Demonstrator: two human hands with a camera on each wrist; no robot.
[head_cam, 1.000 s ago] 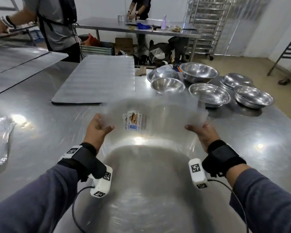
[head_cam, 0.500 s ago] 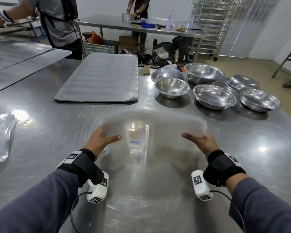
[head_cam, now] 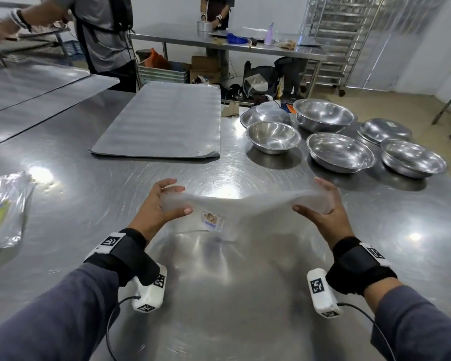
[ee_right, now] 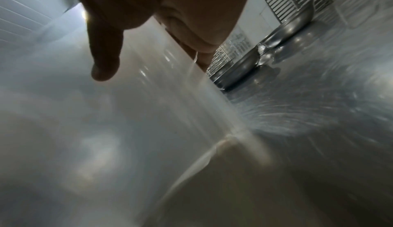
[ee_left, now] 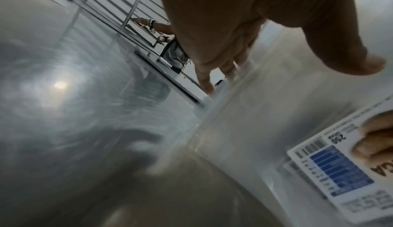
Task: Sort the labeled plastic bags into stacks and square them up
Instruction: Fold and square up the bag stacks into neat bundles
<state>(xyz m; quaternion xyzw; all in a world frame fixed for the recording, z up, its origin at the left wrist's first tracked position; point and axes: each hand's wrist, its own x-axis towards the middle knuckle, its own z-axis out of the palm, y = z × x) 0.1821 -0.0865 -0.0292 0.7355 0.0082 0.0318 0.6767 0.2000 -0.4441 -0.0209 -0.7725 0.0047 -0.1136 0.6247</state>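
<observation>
A stack of clear plastic bags (head_cam: 245,212) with a small printed label (head_cam: 212,224) is held between both hands over the steel table (head_cam: 245,321), blurred by motion. My left hand (head_cam: 167,201) grips its left edge, thumb on the near face and fingers behind. My right hand (head_cam: 320,204) grips the right edge the same way. The left wrist view shows the label (ee_left: 340,171) close up on the bags (ee_left: 266,129). The right wrist view has the bags' (ee_right: 127,129) lower edge down at the table surface.
Several steel bowls (head_cam: 340,152) stand at the back right. A grey ribbed sheet (head_cam: 164,123) lies at the back centre. Another pile of clear bags (head_cam: 3,209) lies at the left edge. A person (head_cam: 102,35) works at the far left.
The bag stack has come down from a raised, spread position toward the table. Both hands have lowered with it and still hold its side edges.
</observation>
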